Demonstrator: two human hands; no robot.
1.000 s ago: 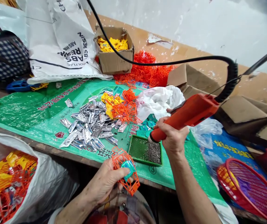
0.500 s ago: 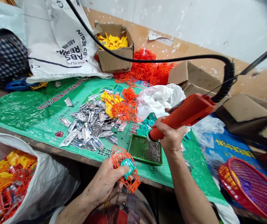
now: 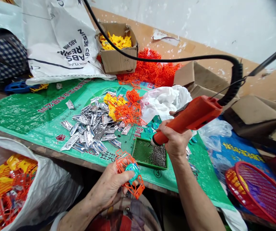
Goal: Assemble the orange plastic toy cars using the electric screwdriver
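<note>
My left hand (image 3: 115,179) grips an orange plastic frame (image 3: 138,190) near the table's front edge, its thumb pressing on a teal plastic piece (image 3: 133,170) set in the frame. Wrapped around a red electric screwdriver (image 3: 186,120), my right hand (image 3: 176,139) keeps the tool tilted. The screwdriver's pale tip points down over a green tray (image 3: 138,162) with a grid of holes. Small screws (image 3: 159,156) are heaped at the tray's right side. The tip's contact with the screws cannot be made out.
Silver metal pieces (image 3: 89,128) lie piled on the green sheet (image 3: 41,112), beside yellow and orange frames (image 3: 125,109). A white sack (image 3: 46,186) of parts stands lower left. A black cable (image 3: 176,60) arches across the back. A red basket (image 3: 260,192) sits at right.
Almost nothing differs. The camera view has shifted very slightly, and both hands keep the same holds in nearly the same places.
</note>
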